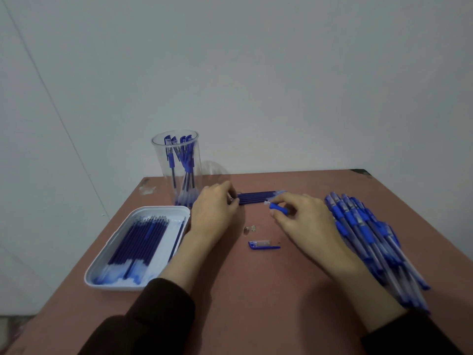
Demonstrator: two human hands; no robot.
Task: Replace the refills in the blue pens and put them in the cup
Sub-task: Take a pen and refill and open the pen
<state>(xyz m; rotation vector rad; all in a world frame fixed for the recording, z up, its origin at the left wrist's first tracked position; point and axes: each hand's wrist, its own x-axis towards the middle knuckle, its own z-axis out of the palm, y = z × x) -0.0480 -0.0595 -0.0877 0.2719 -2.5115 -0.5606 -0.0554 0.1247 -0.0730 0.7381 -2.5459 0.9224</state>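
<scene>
The left hand (pixel 215 208) pinches the tip ends of the loose refills (pixel 258 197) lying mid-table, and the right hand (pixel 304 221), beside it, pinches a short blue pen piece (pixel 279 208); both things look light, slim and slippery, best pinched near an end

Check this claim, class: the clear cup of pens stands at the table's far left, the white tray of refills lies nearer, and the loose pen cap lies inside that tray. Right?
No: the head view shows the pen cap lying on the table, right of the tray, not inside it. The cup and refills are as stated.
</scene>
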